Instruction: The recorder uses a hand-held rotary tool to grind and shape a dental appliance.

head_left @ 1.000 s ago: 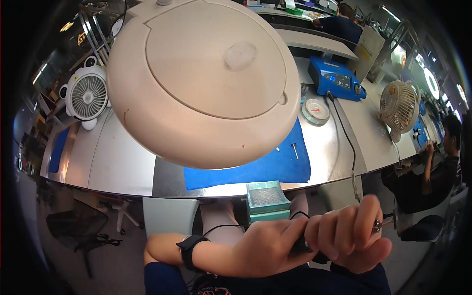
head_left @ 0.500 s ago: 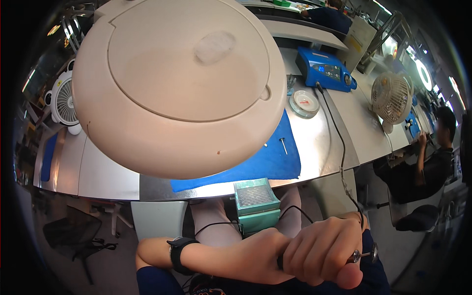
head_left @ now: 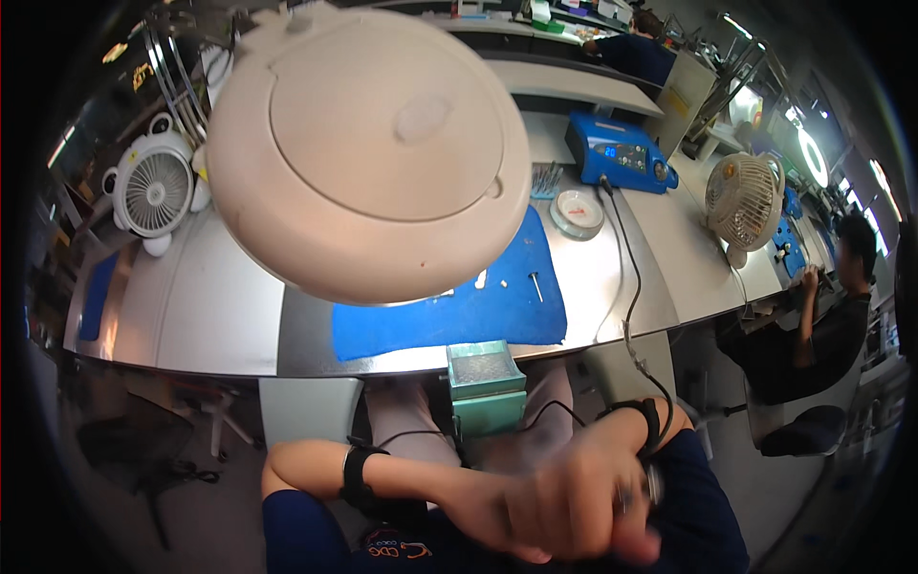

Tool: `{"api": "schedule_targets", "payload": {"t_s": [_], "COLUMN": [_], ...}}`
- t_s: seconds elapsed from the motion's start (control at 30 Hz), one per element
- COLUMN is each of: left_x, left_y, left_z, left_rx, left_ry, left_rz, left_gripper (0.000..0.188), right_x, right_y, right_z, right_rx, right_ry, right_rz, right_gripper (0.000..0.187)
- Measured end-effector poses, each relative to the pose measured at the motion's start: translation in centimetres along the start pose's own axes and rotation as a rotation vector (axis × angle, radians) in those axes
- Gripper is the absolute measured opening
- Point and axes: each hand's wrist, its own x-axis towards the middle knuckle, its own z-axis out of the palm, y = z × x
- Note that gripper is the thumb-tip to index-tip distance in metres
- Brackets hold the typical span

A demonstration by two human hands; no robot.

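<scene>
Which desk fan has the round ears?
The white fan, standing at the left; the beige fan at the right has no ears.

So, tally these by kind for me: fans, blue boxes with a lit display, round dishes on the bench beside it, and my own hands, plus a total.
Fans, the white fan and the cream fan: 2
Blue display box: 1
Round dish: 1
Your left hand and right hand: 2
Total: 6

Silvery tool tip [head_left: 654,484], blue cloth [head_left: 430,330], cream lamp [head_left: 382,244] (greyish smudge [head_left: 423,119]), teal box [head_left: 490,411]
</scene>
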Motion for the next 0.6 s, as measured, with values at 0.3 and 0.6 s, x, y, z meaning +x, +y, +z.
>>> {"api": "schedule_targets", "payload": {"t_s": [0.3,0.6], "left_x": [6.1,8.2], "left_y": [7.4,5.6], "left_z": [-2.1,-7.9], "left_rx": [-0.885,-0.17], "left_ry": [0.835,0.695], "left_rz": [-0.281,-0.392], "left_gripper": [0.036,0.037], "right_x": [-4.6,-10.2], "right_y": [-5.9,-7.6], "right_z": [-5.7,-8.9], "right_rx": [-2.361,-1.822], "right_ry": [0.482,1.38], "right_rz": [0.041,0.086], "right_gripper": [0.029,0.012]}}
